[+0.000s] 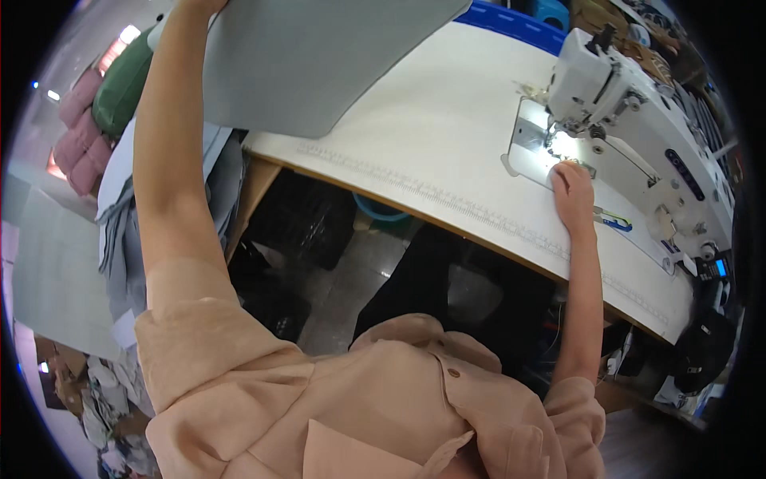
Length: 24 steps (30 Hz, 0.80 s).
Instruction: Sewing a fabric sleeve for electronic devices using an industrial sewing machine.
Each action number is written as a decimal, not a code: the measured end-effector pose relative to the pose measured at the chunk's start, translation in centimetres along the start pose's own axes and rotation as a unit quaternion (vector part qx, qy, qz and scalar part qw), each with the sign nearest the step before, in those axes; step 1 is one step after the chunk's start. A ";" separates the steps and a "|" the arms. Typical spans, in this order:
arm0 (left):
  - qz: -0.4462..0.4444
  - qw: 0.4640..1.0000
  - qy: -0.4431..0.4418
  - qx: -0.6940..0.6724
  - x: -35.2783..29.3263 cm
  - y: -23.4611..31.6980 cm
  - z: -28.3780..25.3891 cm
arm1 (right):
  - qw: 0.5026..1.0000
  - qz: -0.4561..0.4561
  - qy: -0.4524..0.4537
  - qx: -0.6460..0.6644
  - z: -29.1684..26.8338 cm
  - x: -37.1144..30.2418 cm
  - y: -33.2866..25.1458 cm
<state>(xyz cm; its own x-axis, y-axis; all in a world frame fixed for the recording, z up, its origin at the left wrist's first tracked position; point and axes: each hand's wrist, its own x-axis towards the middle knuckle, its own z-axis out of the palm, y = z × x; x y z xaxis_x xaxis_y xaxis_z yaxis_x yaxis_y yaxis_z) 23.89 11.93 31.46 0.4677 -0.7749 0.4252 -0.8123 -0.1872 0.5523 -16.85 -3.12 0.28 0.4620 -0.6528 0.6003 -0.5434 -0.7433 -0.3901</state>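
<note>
A large light grey fabric panel point(295, 64) spreads over the far left of the white sewing table point(431, 104), its lower corner lying across the near edge. My left arm reaches up beside it. Only the base of my left hand point(205, 4) shows at the top edge, touching the panel's side, and its fingers are out of view. On the right, my right hand point(573, 182) rests by the lit needle plate point(531, 140) of a white sewing machine point(590, 80). Its fingers are curled together, and whatever they may hold is hidden.
Blue-handled thread snips point(614, 221) lie right of my right hand. A blue tray point(515, 28) borders the table's far side. Grey fabric pieces point(128, 215) are stacked at left, near pink and green bundles point(124, 88). A dark crate point(299, 219) sits below the table.
</note>
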 end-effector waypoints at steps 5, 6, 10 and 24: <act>-0.012 0.998 0.011 -0.058 0.1 -1.5 0.8 | 0.999 -0.005 -0.044 0.007 1.3 -0.6 -0.4; -0.035 0.998 0.032 -0.034 -0.3 -1.3 0.7 | 0.999 -0.012 -0.034 -0.016 1.0 -0.6 -0.3; 0.000 1.000 0.013 -0.009 2.2 -1.1 -0.8 | 0.999 -0.007 -0.033 -0.023 0.1 -0.5 0.6; 0.245 0.951 0.157 0.107 2.2 2.1 30.7 | 0.997 -0.014 -0.071 -0.031 0.6 -1.0 2.0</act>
<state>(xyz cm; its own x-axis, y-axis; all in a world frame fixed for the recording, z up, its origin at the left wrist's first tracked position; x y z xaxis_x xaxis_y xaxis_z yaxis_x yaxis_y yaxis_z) 12.50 -8.70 11.56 0.0684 -0.5886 0.8055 -0.9961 0.0050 0.0882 -17.98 -4.03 -1.49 0.5703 -0.6490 0.5035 -0.5692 -0.7542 -0.3275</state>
